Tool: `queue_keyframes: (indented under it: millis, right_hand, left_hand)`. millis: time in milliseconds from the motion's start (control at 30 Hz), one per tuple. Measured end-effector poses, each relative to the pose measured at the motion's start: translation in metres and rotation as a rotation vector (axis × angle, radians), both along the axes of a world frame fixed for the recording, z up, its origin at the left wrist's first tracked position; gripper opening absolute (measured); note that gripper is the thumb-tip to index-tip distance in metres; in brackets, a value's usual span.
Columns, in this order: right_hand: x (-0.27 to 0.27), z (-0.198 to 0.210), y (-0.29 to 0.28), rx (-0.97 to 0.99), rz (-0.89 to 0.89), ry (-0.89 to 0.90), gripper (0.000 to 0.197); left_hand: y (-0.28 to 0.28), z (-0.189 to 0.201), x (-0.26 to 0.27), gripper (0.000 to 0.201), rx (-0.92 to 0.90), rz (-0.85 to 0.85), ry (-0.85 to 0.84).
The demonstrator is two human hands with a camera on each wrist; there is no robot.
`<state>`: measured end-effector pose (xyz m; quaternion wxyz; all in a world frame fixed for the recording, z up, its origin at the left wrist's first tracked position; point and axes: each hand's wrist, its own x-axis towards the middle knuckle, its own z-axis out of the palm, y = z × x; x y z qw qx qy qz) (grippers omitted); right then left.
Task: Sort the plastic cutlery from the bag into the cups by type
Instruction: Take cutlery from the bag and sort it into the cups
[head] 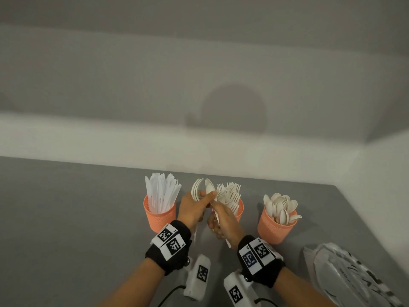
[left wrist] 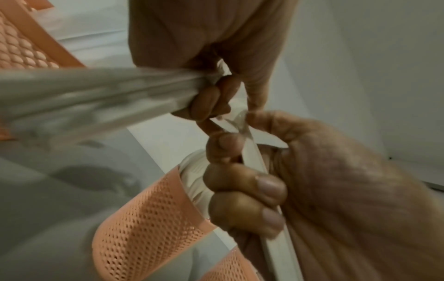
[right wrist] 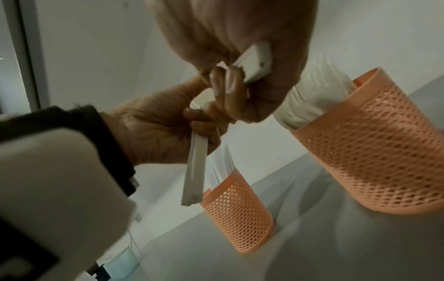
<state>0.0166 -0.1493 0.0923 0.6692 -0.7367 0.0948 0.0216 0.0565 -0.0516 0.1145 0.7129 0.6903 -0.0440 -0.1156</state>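
Observation:
Three orange mesh cups stand in a row: the knife cup (head: 158,214) on the left, the fork cup (head: 240,208) in the middle, the spoon cup (head: 273,229) on the right. Just in front of the gap between the knife and fork cups, my left hand (head: 198,203) grips a bundle of white spoons (head: 197,188), bowls up. Their handles (left wrist: 96,98) stick out below the fist. My right hand (head: 222,217) meets it from the right and holds the handle of one white spoon (head: 209,187). The left thumb lies against that spoon. Both hands are above the table.
A crumpled clear plastic bag (head: 345,273) lies at the near right of the grey table (head: 77,218). A white wall runs close behind the cups. The table's right edge slants just past the bag.

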Motion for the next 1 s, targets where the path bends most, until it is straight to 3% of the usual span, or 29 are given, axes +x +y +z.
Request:
queue_keyframes:
  millis: [133,433,667,900,1000]
  right_hand:
    - [-0.003,0.003,0.000,0.028,-0.042,0.013,0.042]
    - [-0.008,-0.001,-0.010,0.004,-0.091,0.032,0.039]
    - [-0.019,0.008,-0.016,0.115,-0.051,0.093,0.030]
    - [-0.039,0.019,-0.036,0.132,0.042,0.196,0.036]
    - [-0.051,0.024,-0.047,0.085,0.090,0.249,0.036]
  left_hand:
    - [-0.001,-0.004,0.003,0.031,0.126,0.073,-0.032]
    - [-0.004,-0.010,0.004,0.018,0.292,0.151,-0.116]
    - [-0.005,-0.013,0.000,0.011,0.251,0.198,-0.116]
    - [-0.017,-0.002,-0.029,0.012,0.114,0.082,-0.149]
    - [-0.029,-0.002,-0.035,0.016,0.165,0.031,-0.218]
